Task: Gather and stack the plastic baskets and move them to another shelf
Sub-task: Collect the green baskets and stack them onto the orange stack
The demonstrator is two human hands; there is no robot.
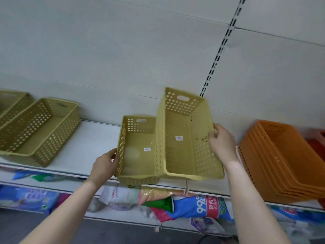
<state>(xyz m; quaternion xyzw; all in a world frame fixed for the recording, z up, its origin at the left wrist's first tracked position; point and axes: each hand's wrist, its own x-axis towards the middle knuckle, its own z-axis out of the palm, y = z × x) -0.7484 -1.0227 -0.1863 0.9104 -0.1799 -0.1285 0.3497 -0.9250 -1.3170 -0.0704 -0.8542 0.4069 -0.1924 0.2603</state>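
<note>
Colourful packaged goods (202, 208) crowd the lower shelf beneath a slotted upright (219, 55).

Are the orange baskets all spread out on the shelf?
No, the orange baskets sit nested in one stack at the right end of the shelf.

At the white shelf's (98, 138) front edge, the left hand (103, 166) grips one olive basket (137, 148); the right hand (222, 140) holds a raised, tilted basket (182, 138) touching it.

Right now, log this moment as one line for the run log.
left hand: grips smaller green basket | right hand: lifts larger green basket, tilted | stacked: not yet | orange basket stack: untouched on shelf
</note>
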